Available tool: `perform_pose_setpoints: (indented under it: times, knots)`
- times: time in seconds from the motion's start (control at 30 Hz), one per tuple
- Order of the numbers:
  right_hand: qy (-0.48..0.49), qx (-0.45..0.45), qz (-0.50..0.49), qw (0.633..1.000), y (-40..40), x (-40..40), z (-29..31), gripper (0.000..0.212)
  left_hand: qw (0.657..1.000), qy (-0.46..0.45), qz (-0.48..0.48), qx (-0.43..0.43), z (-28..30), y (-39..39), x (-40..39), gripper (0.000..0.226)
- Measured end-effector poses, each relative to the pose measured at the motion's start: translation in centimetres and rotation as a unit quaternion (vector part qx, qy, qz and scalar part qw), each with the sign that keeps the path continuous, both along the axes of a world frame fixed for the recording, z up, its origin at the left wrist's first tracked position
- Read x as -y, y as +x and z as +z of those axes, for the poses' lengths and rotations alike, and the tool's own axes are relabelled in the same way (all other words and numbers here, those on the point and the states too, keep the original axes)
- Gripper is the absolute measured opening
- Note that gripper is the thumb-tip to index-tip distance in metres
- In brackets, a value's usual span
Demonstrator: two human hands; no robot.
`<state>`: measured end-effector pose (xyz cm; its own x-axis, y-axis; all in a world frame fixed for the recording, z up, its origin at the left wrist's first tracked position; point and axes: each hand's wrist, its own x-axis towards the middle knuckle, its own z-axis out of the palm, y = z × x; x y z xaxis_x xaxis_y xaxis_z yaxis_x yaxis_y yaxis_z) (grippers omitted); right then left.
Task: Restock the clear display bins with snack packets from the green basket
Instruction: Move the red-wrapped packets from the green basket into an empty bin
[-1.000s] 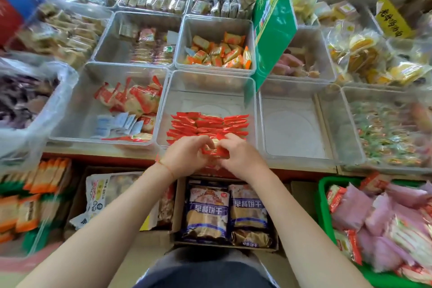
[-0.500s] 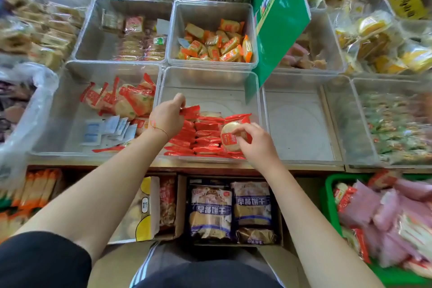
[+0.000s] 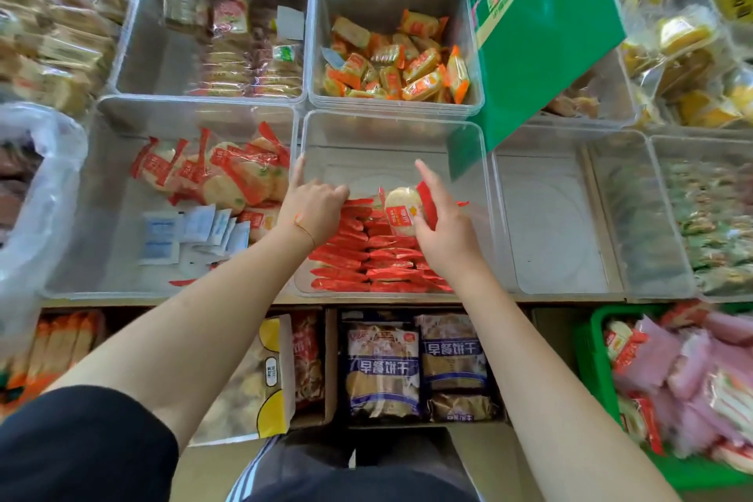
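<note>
Snack packet (image 3: 401, 210) upright in middle near bin (image 3: 391, 126) | right hand (image 3: 446, 234) pinches it | left hand (image 3: 313, 208) fingers curled on red packets (image 3: 354, 257) | green basket (image 3: 591, 363) near right

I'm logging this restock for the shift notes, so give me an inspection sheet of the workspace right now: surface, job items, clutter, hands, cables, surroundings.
Surface: shelf of clear bins; the centre bin has red packets stacked edge-up at its near end, far end bare.
Job's things: round cracker packet at the back of the stack; green basket lower right holds pink and red packets.
Clutter: loose white sachets in the left bin; the bin to the right is bare.
Grippers: left hand rests on the stack, index finger straight; right hand holds the cracker packet.
Cables: nothing seen.
Surroundings: green sign; biscuit bags boxed below.
</note>
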<state>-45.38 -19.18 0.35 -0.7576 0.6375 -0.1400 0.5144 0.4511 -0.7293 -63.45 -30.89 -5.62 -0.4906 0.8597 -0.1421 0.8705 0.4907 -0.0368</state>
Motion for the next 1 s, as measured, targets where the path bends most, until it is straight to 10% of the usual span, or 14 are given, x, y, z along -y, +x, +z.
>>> perform_pose_setpoints:
  times: [0.27, 0.47, 0.67, 1.0]
  knots:
    - [0.073, 0.009, 0.015, 0.997, -9.3, -2.2, -3.8, 0.027, 0.995, 0.081, 0.006, 0.065, -0.2, 0.5, 2.9, 0.042]
    - [0.086, 0.105, 0.106, 0.985, -13.7, -2.0, -7.3, 0.035, 0.971, 0.200, 0.084, 0.100, -1.3, 2.5, 5.1, 0.061]
    - [0.026, 0.292, 0.216, 0.931, -15.6, -1.6, -8.7, 0.044, 0.972, 0.173, 0.117, 0.107, -0.8, 2.4, 4.7, 0.074]
    - [-0.054, 0.352, 0.201, 0.913, -17.0, -1.4, -8.8, 0.047, 0.974, 0.149, 0.128, 0.116, -0.6, 2.5, 4.7, 0.080]
